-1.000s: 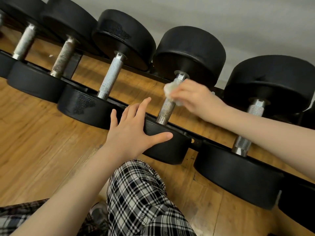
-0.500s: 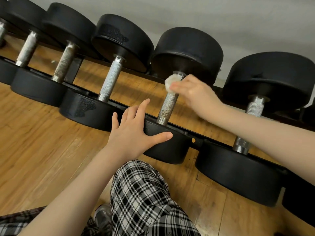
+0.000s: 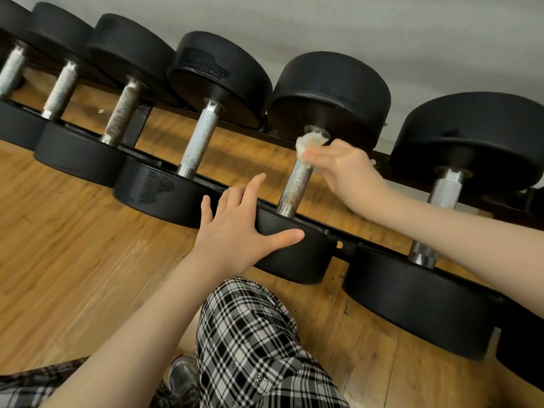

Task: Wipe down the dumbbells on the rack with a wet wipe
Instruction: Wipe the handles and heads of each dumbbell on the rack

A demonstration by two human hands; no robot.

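wipe sits pinched in right grip on top of dumbbell bar; left grip lies flat, fingers straight, on its near end.

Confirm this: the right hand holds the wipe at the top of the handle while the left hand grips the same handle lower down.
Not quite. The head view shows the left hand resting flat on the dumbbell's near weight, not gripping the handle. The right hand does hold the wipe at the top.

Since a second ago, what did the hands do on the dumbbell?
The right hand, pinching the crumpled white wet wipe, slid up the knurled metal handle from its middle to the end near the far black weight. The left hand stayed resting flat on the near black weight.
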